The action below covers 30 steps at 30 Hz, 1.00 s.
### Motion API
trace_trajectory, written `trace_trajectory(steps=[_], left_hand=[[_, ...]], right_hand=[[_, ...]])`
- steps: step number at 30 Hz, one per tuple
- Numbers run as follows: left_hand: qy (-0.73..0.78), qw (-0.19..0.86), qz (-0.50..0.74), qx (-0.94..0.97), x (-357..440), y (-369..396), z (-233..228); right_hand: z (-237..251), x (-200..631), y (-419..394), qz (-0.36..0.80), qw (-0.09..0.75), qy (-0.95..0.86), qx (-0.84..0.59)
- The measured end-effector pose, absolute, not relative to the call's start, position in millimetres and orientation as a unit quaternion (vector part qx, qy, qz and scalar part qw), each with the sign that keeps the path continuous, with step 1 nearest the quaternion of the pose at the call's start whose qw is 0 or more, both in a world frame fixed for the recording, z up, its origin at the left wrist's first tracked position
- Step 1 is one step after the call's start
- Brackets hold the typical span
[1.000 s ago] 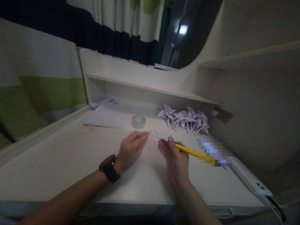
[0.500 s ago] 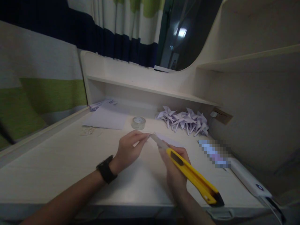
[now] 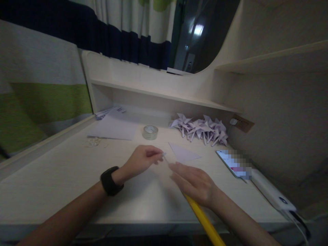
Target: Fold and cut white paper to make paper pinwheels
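My left hand, with a dark watch on its wrist, pinches a small whitish piece between thumb and fingertips. Whether that piece is paper or tape I cannot make out. My right hand is closed on a yellow utility knife, whose body slants down toward the desk's front edge. The thin blade, seen nearly edge-on, points at the left fingertips. Just beyond the hands lies a folded triangle of white paper.
Behind the hands stands a roll of clear tape. White paper sheets and small scraps lie at left. Paper pinwheels are heaped at the back right, with a phone and a white power strip nearer me.
My right hand has rolled over, turning the knife so its blade went from broad side to edge-on and its body dropped lower. The paper triangle now shows more fully.
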<state>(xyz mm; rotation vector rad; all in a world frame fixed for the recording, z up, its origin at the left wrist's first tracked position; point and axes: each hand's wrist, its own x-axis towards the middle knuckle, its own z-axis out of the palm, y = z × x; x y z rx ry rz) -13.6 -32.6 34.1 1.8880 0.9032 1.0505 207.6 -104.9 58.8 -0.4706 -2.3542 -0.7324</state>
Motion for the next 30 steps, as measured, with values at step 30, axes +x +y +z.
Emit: trace_trajectory(steps=[30], left_hand=[[0.36,0.532,0.354,0.68,-34.3,-20.8,30.4]], right_hand=[[12.3,193.3,-67.1,0.082,0.661,-0.639,-0.385]])
